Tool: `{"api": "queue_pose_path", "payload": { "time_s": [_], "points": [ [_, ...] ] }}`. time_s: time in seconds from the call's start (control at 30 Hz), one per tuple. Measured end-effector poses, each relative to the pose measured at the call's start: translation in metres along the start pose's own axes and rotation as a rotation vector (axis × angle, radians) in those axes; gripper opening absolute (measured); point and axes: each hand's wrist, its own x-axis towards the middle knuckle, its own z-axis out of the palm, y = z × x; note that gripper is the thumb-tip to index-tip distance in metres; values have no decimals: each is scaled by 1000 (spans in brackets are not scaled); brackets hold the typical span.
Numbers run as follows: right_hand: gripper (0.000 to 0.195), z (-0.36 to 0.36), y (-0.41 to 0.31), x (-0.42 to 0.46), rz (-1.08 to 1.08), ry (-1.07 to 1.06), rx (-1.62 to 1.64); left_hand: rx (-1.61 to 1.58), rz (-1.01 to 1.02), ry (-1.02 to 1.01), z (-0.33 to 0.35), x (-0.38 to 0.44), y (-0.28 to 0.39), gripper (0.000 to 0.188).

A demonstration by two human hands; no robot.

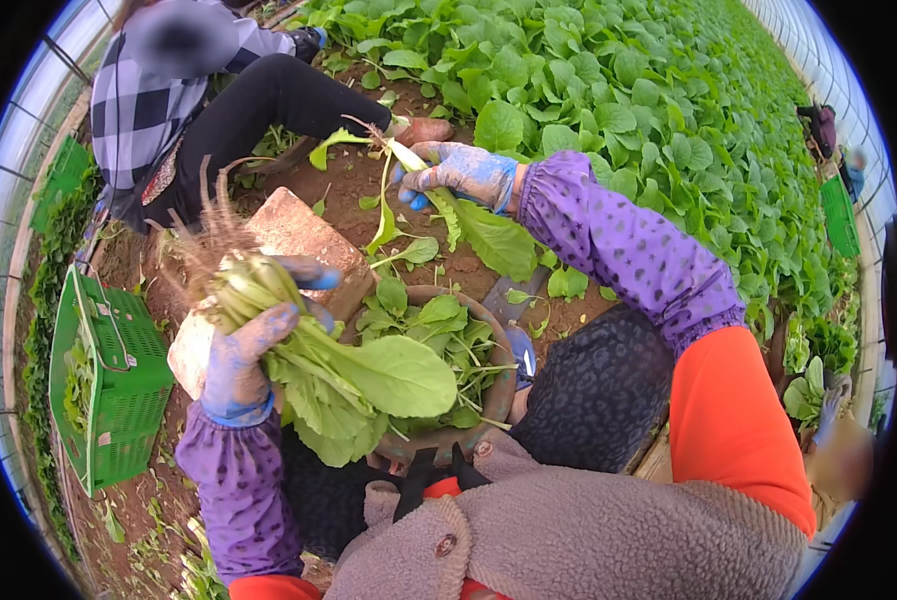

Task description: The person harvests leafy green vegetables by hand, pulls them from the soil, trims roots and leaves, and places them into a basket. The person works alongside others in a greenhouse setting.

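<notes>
My left hand (249,352), in a muddy blue-and-white work glove, grips a bunch of leafy greens (328,360) around the pale stems. Their stringy roots point up and away, and the broad leaves hang toward my lap. Higher and to the right, my gloved right hand (459,176) holds a single leafy plant (418,161) by its stem, roots at the upper left. A yellowish leaf dangles beside that plant's root end. Between my knees stands a round basin (502,352) with loose leaves in it, partly hidden by the bunch.
A pale foam block (306,240) lies on the soil behind my left hand. Left of it stands a green plastic crate (129,375) holding some leaves. A person (268,105) sits at upper left. Dense growing greens (606,97) fill the upper right, and other people are at the far right.
</notes>
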Motion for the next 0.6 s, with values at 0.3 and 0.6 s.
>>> {"api": "queue_pose_path", "payload": {
  "time_s": [0.3,0.6],
  "points": [
    [33,112,-18,-20,-277,156,403,-75,-99,-145,28,16,-47,32],
    [29,78,-37,-29,-427,417,461,46,-103,-215,24,6,-48,30]
  ]
}}
